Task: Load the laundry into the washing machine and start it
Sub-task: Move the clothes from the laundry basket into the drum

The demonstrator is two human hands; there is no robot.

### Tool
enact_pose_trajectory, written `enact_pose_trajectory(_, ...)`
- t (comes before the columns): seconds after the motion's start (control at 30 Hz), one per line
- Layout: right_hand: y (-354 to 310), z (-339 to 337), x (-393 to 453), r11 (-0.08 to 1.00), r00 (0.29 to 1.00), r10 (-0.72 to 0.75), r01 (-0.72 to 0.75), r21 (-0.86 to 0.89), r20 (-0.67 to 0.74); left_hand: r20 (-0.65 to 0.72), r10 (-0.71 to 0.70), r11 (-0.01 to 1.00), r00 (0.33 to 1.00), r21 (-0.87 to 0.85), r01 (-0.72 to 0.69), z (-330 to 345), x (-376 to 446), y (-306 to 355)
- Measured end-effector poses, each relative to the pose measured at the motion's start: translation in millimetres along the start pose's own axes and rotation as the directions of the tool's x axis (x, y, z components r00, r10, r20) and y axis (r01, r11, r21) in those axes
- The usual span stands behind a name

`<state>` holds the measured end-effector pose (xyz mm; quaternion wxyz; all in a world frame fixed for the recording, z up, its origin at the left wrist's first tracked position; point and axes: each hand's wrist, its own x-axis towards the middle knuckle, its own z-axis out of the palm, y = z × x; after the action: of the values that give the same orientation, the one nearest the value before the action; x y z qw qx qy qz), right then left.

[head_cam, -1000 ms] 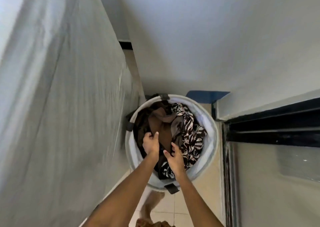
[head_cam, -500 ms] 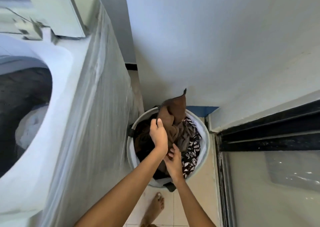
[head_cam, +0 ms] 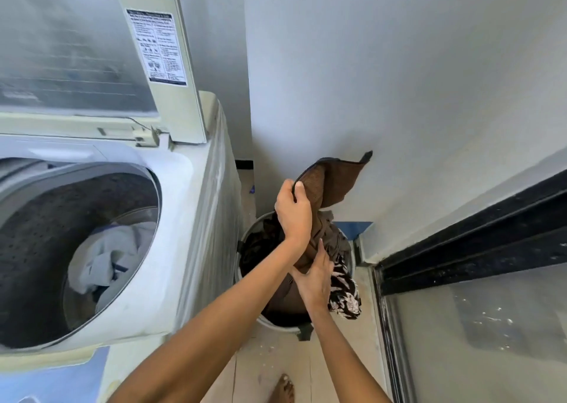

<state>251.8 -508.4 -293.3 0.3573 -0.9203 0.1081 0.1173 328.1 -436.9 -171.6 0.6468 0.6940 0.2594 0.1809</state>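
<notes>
A top-loading washing machine stands on the left, its lid raised. White laundry lies in the drum. A round white laundry basket sits on the floor between the machine and the wall. My left hand grips the edge of a brown garment and holds it up above the basket. My right hand holds the lower part of the same garment, lower down over the basket. A black-and-white patterned garment hangs over the basket's right side.
A white wall rises right behind the basket. A dark-framed glass door is on the right. A bare foot stands on the tiled floor near the basket. A blue object sits at the wall's foot.
My left hand has lifted the brown garment out of the basket, higher than before. My right hand moved up along it. My view has swung left, showing the open machine.
</notes>
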Motion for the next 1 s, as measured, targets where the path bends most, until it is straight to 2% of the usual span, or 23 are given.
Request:
enact_pose_trajectory(0.07,-10.8,2.7,-1.0,1.0,0.999,0.003,-0.004,-0.026,-0.049,-0.011,0.019,1.0,1.0,0.007,-0.019,-7.2,2.5,5.5)
enact_pose_trajectory(0.13,-12.3,9.1,-2.0,0.998,0.999,0.031,-0.032,-0.054,-0.023,-0.048,-0.003,1.0,0.999,0.013,0.003,-14.7,6.5,2.4)
enact_pose_trajectory(0.23,2.3,19.6,-5.0,0.988,0.982,0.131,-0.141,0.064,0.138,-0.08,-0.06,0.997,0.995,0.04,0.063,-23.6,11.1,-11.4)
enact_pose_trajectory(0.33,22.4,29.7,-12.0,0.986,0.957,0.104,-0.135,0.101,0.272,-0.047,-0.124,0.99,0.991,0.065,0.127,-23.3,6.9,-30.3)
enact_pose_trajectory(0.4,30.5,37.1,-13.7,0.984,0.963,0.112,-0.141,0.105,0.246,-0.013,-0.147,0.987,0.989,0.07,0.148,-17.8,1.9,-42.6)
enact_pose_trajectory(0.5,33.1,46.1,-4.8,0.959,0.967,0.208,-0.232,0.162,0.15,0.024,-0.168,0.985,0.986,0.054,0.166,-8.7,-0.5,-58.0)
enact_pose_trajectory(0.6,40.6,52.0,9.7,0.975,0.972,0.219,-0.221,0.018,0.081,0.008,-0.216,0.976,0.976,0.027,0.216,-7.8,5.7,-70.4)
enact_pose_trajectory(0.7,45.1,48.0,16.8,0.986,0.979,0.157,-0.149,-0.073,0.131,-0.038,-0.305,0.952,0.952,-0.04,0.304,-22.3,8.1,-87.3)
enact_pose_trajectory(0.77,50.5,46.3,17.2,0.992,0.975,0.123,-0.113,-0.061,0.187,0.018,-0.334,0.939,0.942,-0.076,0.334,-38.6,1.9,-100.6)
enact_pose_trajectory(0.87,53.2,47.3,15.5,0.987,0.96,0.149,-0.158,0.019,0.236,0.211,-0.464,0.876,0.86,-0.035,0.481,-60.6,-22.4,-146.3)
enact_pose_trajectory(0.93,57.9,52.2,20.3,0.974,0.932,0.179,-0.214,0.08,0.314,0.248,-0.604,0.791,0.757,0.067,0.608,-72.8,-47.1,-183.8)
enact_pose_trajectory(1.0,68.3,61.4,30.1,0.964,0.917,0.177,-0.235,0.126,0.358,0.285,-0.663,0.745,0.692,0.171,0.644,-79.5,-72.0,-221.9)
